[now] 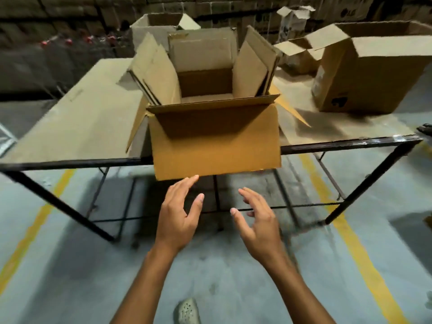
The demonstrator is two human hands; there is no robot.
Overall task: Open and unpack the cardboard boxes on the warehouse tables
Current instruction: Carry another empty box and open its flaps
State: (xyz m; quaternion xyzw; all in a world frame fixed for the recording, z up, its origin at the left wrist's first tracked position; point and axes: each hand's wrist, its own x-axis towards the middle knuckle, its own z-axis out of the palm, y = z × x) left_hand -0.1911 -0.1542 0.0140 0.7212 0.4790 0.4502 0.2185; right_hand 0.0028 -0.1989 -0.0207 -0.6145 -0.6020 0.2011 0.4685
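Hands come first, with a grey shoe (188, 312) on the painted floor below them. The left hand (180, 213) is spread wide and holds nothing; its fingertips reach up to the lower edge of a hanging flap (215, 155), and I cannot tell if they touch it. The right hand (257, 220) is beside it, lower, fingers loosely fanned, also holding nothing.

The flap belongs to the box (205, 83) at the middle of the table's (77, 127) near edge, and it drops past that edge in front of the black frame. All 4 flaps are open. Flat cardboard sheets (159, 73) lean inside along the left and right walls; between them only the bare bottom shows.

At the right end stands a big box (364, 78), open, well apart from the first. Behind the middle box is a far box (149, 31), also open, with small boxes (297, 54) toward the far right corner.

Risks, as I judge them: the box looks light and sits right at the near edge, so a pull on the flap could drag it off the table. Tugging 1 leaning sheet upward could tip the box or catch on a side flap.
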